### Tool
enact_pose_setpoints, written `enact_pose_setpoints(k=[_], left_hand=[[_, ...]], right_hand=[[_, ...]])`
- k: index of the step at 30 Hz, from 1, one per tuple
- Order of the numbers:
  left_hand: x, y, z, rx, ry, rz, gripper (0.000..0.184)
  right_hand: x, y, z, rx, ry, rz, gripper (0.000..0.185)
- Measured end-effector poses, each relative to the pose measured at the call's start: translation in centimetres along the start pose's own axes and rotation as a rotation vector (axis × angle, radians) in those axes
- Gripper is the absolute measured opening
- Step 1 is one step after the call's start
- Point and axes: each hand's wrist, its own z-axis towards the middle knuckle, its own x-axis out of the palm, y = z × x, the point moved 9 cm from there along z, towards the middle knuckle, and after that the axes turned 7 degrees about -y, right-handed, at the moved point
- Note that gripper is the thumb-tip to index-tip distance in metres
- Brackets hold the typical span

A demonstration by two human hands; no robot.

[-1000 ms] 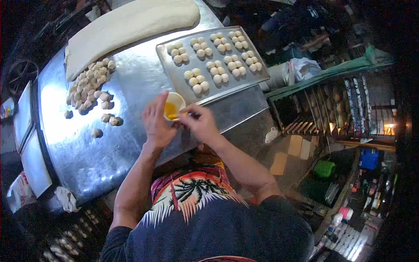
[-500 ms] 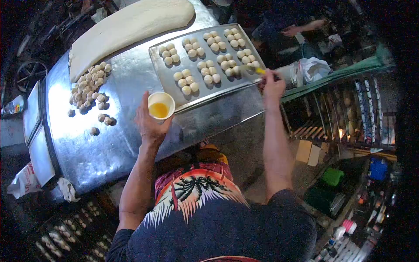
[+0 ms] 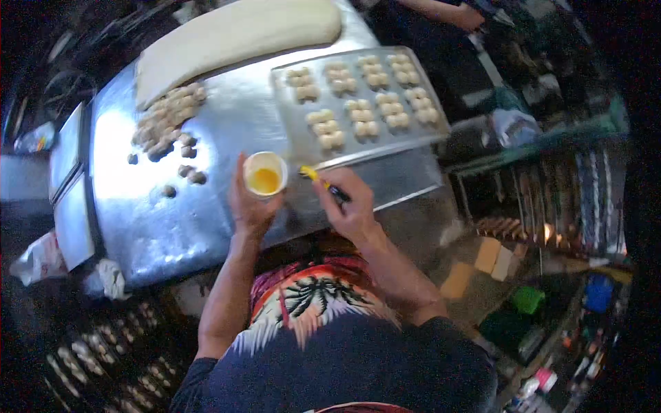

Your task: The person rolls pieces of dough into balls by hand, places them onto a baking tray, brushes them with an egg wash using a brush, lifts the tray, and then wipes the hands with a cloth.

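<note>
My left hand (image 3: 253, 206) is wrapped around a white cup (image 3: 277, 162) with yellow-orange liquid (image 3: 264, 181) in it, held over the front of the metal table. Just right of the cup, my right hand (image 3: 351, 206) grips a small brush (image 3: 318, 177) with a yellow and black handle. The brush's head end points at the cup's rim and looks blurred; I cannot tell whether it touches. Beyond my hands lies a metal baking tray (image 3: 292, 124) with several clusters of small dough balls (image 3: 363, 118) in two rows.
A long slab of dough (image 3: 241, 41) stretches across the back of the table (image 3: 200, 234). Loose dough pieces (image 3: 169, 117) are heaped at the left. Another person's arm (image 3: 447, 12) shows at the top right. Racks (image 3: 551, 199) stand on the right, with cardboard boxes (image 3: 487, 255) below.
My right hand has brought the brush from the tray's right side back beside the cup. My left hand still holds the cup. The view has shifted, so the table appears further right.
</note>
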Motion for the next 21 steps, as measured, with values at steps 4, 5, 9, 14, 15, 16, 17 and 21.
enact_pose_setpoints(k=[4, 5, 9, 14, 15, 16, 17, 21], left_hand=[[-8.4, 1.9, 1.1, 0.127, -0.163, -0.092, 0.116], [-11.3, 3.0, 1.4, 0.155, -0.235, 0.017, 0.117], [-24.7, 10.6, 1.7, 0.104, -0.523, 0.220, 0.121], [-40.1, 19.9, 2.8, 0.151, -0.915, 0.652, 0.124], [-42.3, 21.6, 3.2, 0.179, -0.967, 0.771, 0.127], [-44.6, 23.7, 3.8, 0.155, -1.000, 0.770, 0.129], [-46.6, 25.2, 4.4, 0.134, -1.033, 0.766, 0.132], [-48.2, 24.1, 6.4, 0.127, -0.974, 1.005, 0.099]], right_hand=[[11.6, 5.8, -0.2, -0.064, 0.388, 0.077, 0.046], [12.5, 6.0, -0.2, 0.039, 0.396, 0.109, 0.050], [12.3, 3.8, 0.5, 0.185, 0.355, -0.094, 0.053], [6.5, -3.5, -0.1, 0.254, 0.166, -0.236, 0.043], [4.3, -5.5, 0.0, 0.305, 0.122, -0.285, 0.041], [1.9, -7.2, 0.2, 0.289, 0.084, -0.389, 0.040], [-0.6, -9.1, 0.5, 0.272, 0.041, -0.492, 0.040], [-11.3, -18.5, 1.7, 0.267, -0.075, -0.736, 0.041]])
